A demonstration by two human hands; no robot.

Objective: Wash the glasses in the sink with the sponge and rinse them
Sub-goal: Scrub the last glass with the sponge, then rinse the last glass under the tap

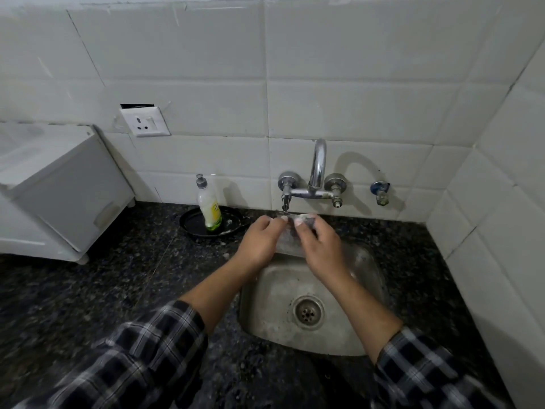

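A clear drinking glass (288, 241) is held between both hands over the back edge of the steel sink (274, 293), just below the tap (318, 169). My left hand (259, 242) grips the glass from the left side. My right hand (320, 247) curls over its right side and rim, with foam on the fingertips. The sponge cannot be made out; it may be hidden under my right fingers. Whether water runs from the tap cannot be told.
A dish soap bottle (208, 206) stands on a black round pan (191, 224) left of the sink. A white appliance (59, 190) fills the left counter. The dark granite counter (118, 276) surrounds the sink; a tiled wall rises close on the right.
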